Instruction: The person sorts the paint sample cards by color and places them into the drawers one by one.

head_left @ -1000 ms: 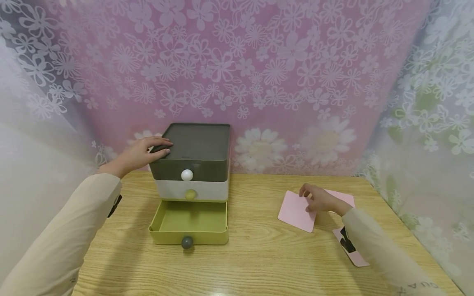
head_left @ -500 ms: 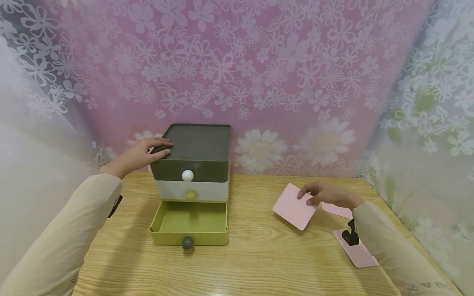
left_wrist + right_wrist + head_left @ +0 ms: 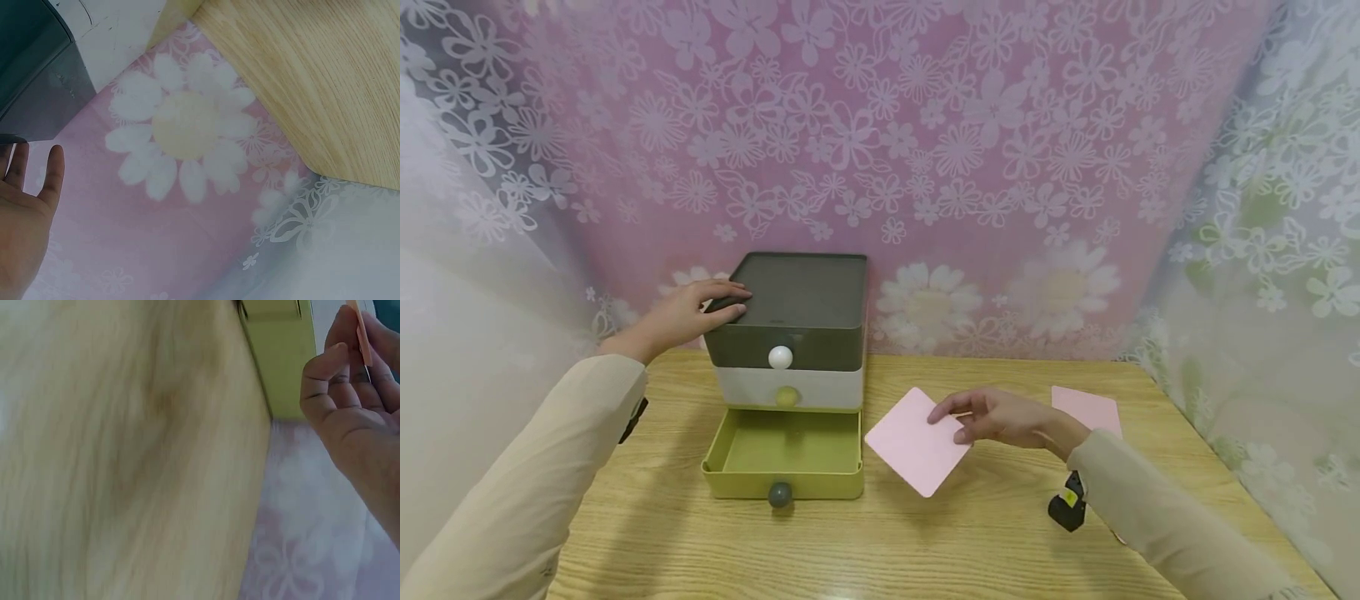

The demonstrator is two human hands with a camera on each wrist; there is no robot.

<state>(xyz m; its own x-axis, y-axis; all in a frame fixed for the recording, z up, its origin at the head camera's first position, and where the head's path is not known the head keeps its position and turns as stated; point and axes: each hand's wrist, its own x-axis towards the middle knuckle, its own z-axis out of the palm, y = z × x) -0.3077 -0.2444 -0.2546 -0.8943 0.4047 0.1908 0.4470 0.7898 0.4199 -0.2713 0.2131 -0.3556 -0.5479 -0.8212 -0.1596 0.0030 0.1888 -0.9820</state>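
A small drawer cabinet stands on the table, dark grey on top, white in the middle, with its green bottom drawer pulled out and nothing seen inside. My left hand rests on the cabinet's top left edge; in the left wrist view the fingers of that hand touch the dark casing. Between thumb and fingers, my right hand pinches a square pink card, held above the table just right of the drawer. Edge-on, the same card shows in the right wrist view.
Another pink card lies on the table behind my right wrist. A further card is almost fully hidden under the right sleeve. Flowered cloth hangs behind and at both sides of the table.
My right hand has lifted the pink card off the table at the right and carried it left toward the green drawer. My left hand has stayed in place.
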